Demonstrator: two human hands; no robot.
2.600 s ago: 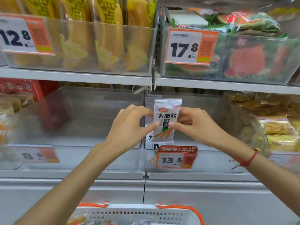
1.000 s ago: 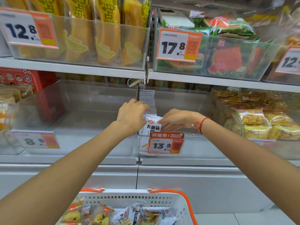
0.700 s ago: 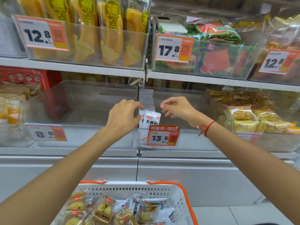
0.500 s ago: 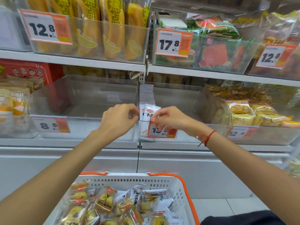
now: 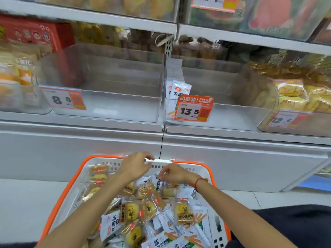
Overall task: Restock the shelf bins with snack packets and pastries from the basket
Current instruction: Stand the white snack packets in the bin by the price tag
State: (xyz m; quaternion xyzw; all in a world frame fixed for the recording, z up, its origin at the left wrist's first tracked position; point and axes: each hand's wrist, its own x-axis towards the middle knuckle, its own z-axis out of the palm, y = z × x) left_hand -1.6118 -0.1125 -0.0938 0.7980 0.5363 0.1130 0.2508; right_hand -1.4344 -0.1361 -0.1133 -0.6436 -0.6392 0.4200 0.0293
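While pinched: packet (image 5: 158, 181) under right fingers (image 5: 165, 174)

Clear glossy plastic bins (image 5: 125, 111); white perforated plastic basket (image 5: 217, 228); shiny film packets (image 5: 184, 213).

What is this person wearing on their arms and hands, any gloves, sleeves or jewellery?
No gloves: both the left hand and the right hand are bare, and both forearms are bare as far as the picture shows, with no sleeves in view. The only thing worn is a thin red string bracelet round the right wrist. No rings or watch are visible.
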